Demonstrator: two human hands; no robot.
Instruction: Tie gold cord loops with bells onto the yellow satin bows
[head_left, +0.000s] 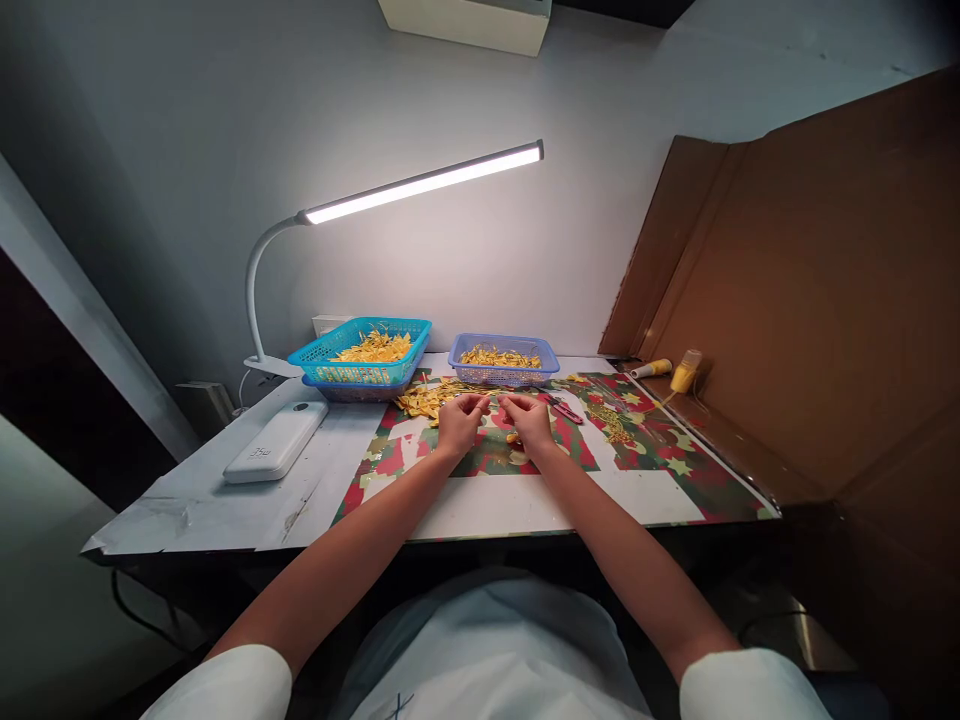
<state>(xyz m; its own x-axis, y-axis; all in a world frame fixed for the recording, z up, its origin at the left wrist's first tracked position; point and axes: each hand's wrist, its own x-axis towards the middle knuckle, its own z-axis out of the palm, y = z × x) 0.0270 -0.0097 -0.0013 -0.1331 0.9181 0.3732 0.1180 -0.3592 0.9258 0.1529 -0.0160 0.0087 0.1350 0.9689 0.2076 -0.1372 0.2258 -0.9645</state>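
My left hand and my right hand meet close together above the patterned cover, fingertips pinched. Whatever lies between the fingers is too small to make out. Just beyond my left hand is a loose pile of yellow leaf-like pieces. Thin yellow strands lie behind the fingertips. Beside my right hand, on its right, lies a red-handled tool, partly hidden. A small yellow piece shows by the right palm.
At the back stand a turquoise basket and a purple basket, both holding yellow pieces. A white power bank lies left, under a lit lamp. Thin yellow strands, a yellow spool and a cardboard wall are right.
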